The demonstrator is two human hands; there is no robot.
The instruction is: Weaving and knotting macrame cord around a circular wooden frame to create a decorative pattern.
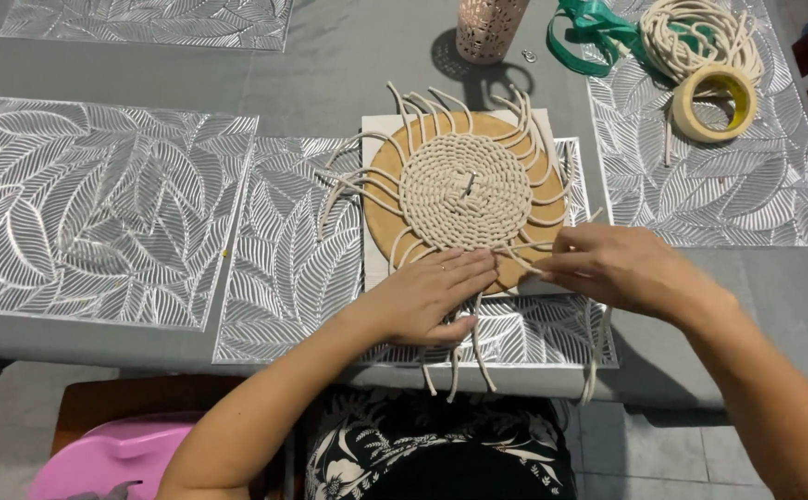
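Pressing our left hand (432, 296) flat, fingers together, on the rope mat (465, 190), our right hand (608, 264) pinching a cord (520, 257).

A table under a grey cloth (330, 83) carries 5 silver leaf-patterned placemats (99, 208), some cut off by the frame. On the middle mat lies a white board (376, 264). Straight on the cloth stands a pink perforated cup (487, 28), with a green ribbon (589, 28) beside it. The right-hand mat holds a roll of tape (714, 102) and a coil of cream cord (696, 37).
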